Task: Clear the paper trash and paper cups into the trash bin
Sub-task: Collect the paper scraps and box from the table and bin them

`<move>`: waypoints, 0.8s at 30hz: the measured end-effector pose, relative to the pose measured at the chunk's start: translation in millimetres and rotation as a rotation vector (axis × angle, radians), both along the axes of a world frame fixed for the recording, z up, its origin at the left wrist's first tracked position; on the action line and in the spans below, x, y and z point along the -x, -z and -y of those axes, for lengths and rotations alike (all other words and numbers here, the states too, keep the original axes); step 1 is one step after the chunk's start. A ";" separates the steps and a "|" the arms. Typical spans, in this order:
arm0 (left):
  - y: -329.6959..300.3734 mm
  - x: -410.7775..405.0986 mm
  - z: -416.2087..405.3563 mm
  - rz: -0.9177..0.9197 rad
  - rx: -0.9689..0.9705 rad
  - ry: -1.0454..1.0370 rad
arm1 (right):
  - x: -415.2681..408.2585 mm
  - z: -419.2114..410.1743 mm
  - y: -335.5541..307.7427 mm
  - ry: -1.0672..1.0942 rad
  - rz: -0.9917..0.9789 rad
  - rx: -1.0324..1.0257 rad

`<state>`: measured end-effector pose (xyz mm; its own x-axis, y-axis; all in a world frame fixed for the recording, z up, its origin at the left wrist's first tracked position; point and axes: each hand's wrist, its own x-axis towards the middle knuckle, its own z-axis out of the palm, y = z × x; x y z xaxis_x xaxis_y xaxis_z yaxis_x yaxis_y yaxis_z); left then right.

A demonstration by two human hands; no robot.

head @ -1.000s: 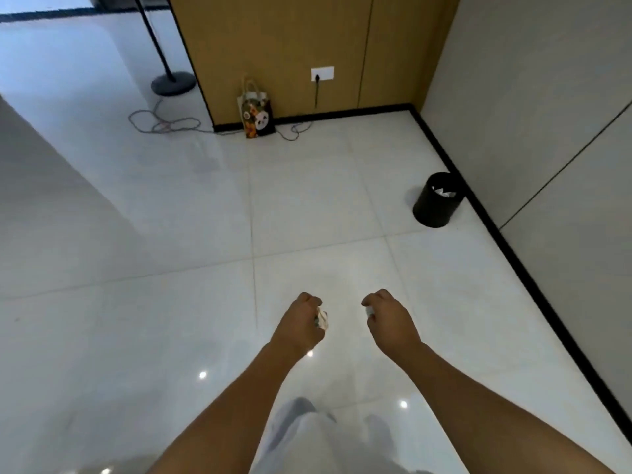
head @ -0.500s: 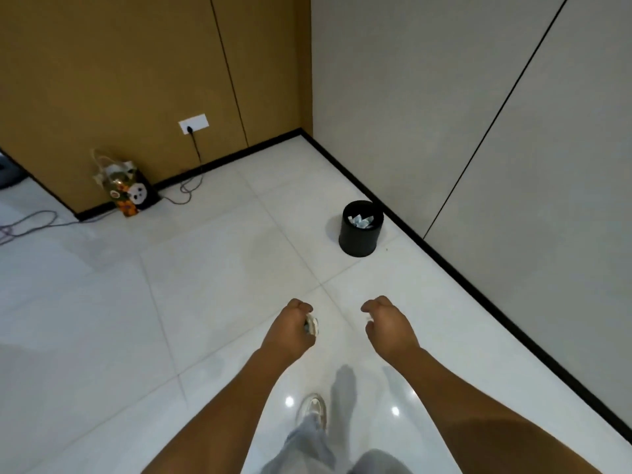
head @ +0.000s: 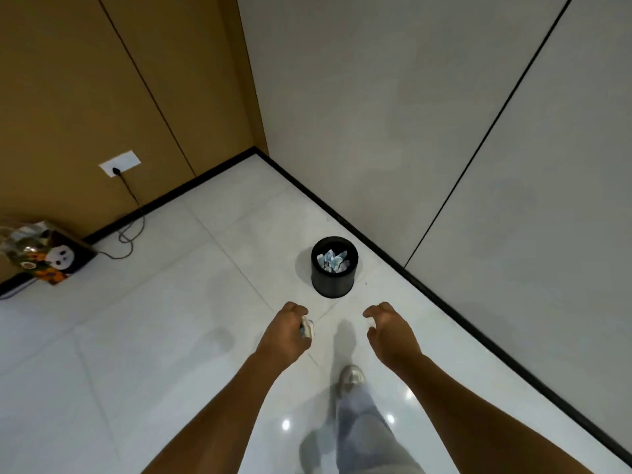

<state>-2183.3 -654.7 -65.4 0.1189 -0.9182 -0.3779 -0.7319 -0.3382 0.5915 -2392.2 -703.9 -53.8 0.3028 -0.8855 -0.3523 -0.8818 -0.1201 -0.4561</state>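
A black round trash bin stands on the white floor near the right wall, with crumpled paper inside it. My left hand is closed on a crumpled paper scrap that pokes out by the thumb. That hand is a short way in front of the bin and slightly to its left. My right hand hovers level with it, just right of the bin's line. Its fingers curl around a small pale paper scrap that is mostly hidden.
Grey wall panels with a black skirting board run along the right. A brown wall at the back left has a socket and a trailing cable. A printed gift bag lies on the floor at the far left. My shoe is below the hands.
The view has swung right and moved closer to the bin, which now sits just ahead of my hands. Both hands have kept their hold, and the right fingers look looser.
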 end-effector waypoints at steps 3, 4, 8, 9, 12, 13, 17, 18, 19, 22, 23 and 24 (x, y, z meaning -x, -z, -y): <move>4.0 1.6 59.2 0.001 -0.046 -0.001 | -3.8 67.1 4.2 -0.015 -0.020 -0.036; 4.1 1.4 77.9 0.000 -0.050 -0.003 | -5.7 87.7 6.4 -0.029 -0.025 -0.045; 6.3 -3.9 140.7 -0.020 -0.081 -0.053 | -20.1 157.7 12.5 -0.043 -0.038 -0.078; 7.2 -7.4 153.5 -0.026 -0.096 -0.067 | -25.5 171.8 14.9 -0.048 -0.042 -0.089; 19.0 -25.4 193.0 -0.030 -0.133 -0.080 | -42.7 215.2 27.9 -0.045 -0.041 -0.138; 25.0 -32.6 207.2 -0.029 -0.145 -0.083 | -48.6 230.4 33.9 -0.037 -0.041 -0.153; 52.3 -57.9 267.0 -0.007 -0.180 -0.121 | -75.3 285.8 63.6 -0.024 -0.017 -0.165; 59.6 -63.1 281.9 -0.004 -0.181 -0.114 | -83.2 299.5 72.0 -0.010 -0.003 -0.166; 66.9 -67.7 295.3 0.002 -0.183 -0.097 | -90.2 311.9 80.8 0.011 0.004 -0.172; 90.0 -81.4 332.6 0.001 -0.208 -0.080 | -109.6 351.0 111.9 0.049 -0.014 -0.198; 99.7 -85.1 343.3 0.002 -0.220 -0.076 | -114.6 363.5 123.4 0.074 -0.008 -0.208; 110.0 -88.1 352.6 0.007 -0.231 -0.064 | -119.0 375.1 135.5 0.097 0.003 -0.216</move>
